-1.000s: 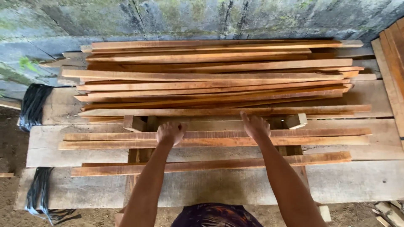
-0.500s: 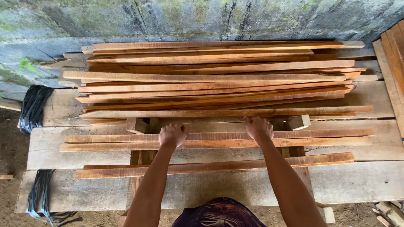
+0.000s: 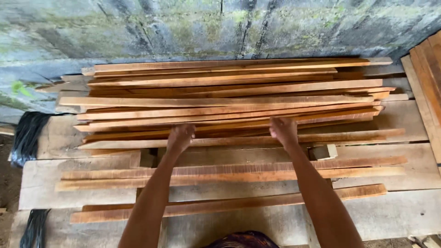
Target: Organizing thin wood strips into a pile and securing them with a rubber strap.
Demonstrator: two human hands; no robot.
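1. Front slat (image 3: 239, 139): we have a long, thin, reddish-brown wooden strip lying flat, running nine to three o'clock at the near edge of the heap, under both our hands.
2. Slat pile (image 3: 229, 96): many like strips, loosely stacked lengthwise at twelve o'clock, ends uneven.

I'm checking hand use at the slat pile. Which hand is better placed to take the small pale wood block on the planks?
Probably the right hand: the wood block lies just beside its forearm, while the left hand is far across.
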